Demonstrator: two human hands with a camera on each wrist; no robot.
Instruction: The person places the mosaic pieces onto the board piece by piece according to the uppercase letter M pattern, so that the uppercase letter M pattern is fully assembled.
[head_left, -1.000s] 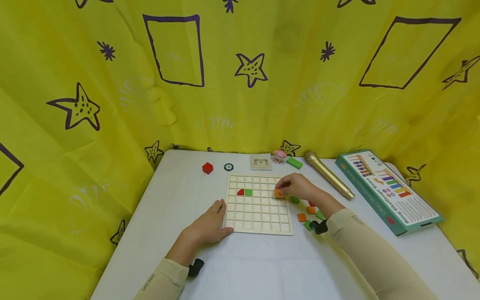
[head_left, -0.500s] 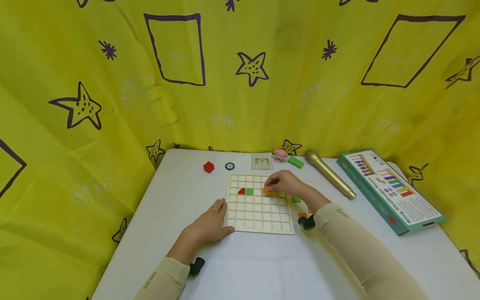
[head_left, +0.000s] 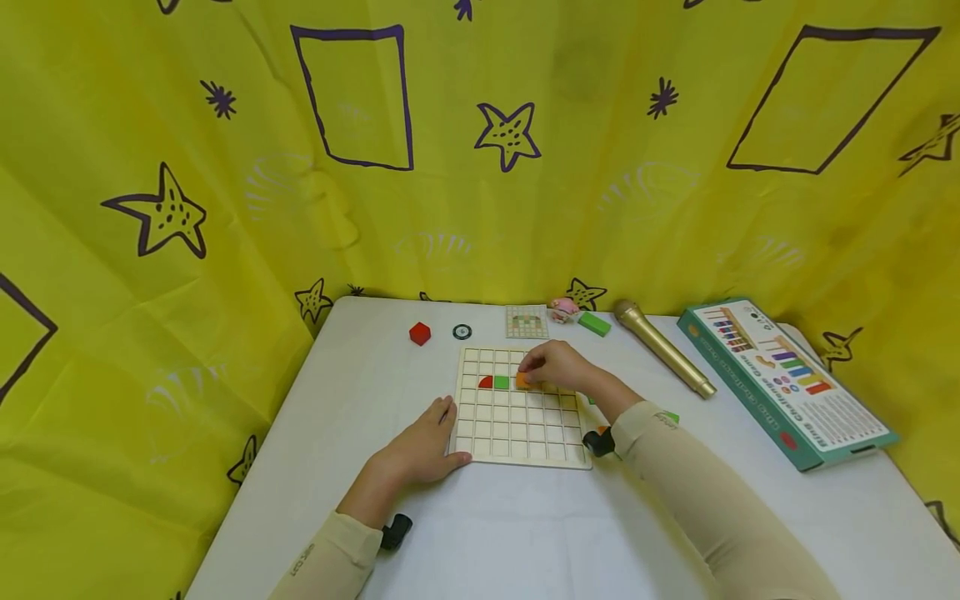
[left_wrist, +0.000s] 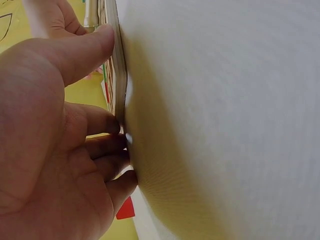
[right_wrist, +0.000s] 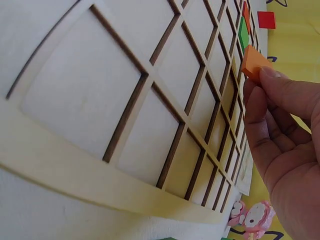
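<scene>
A pale wooden grid board [head_left: 517, 429] lies on the white table. Thumb and fingertips of my right hand [head_left: 558, 365] pinch an orange square tile [right_wrist: 255, 62], held tilted over the board's upper rows in the right wrist view. Just left of it, a green square tile [head_left: 504, 382] sits in a cell beside a red quarter-round tile [head_left: 487, 382]. My left hand [head_left: 423, 446] rests along the board's left edge, fingers extended and thumb at the near corner; the left wrist view shows the thumb [left_wrist: 95, 47] against the rim.
Behind the board are a pattern card [head_left: 527, 322], a round chip [head_left: 462, 332], a red block [head_left: 420, 333], a pink figurine [head_left: 563, 310] and a green block [head_left: 594, 324]. A gold microphone [head_left: 663, 348] and a game box [head_left: 787, 392] lie right. My right forearm partly hides loose tiles.
My right hand has carried the orange tile leftward across the board, from its right edge to beside the green tile. The left hand has stayed at the board's edge.
</scene>
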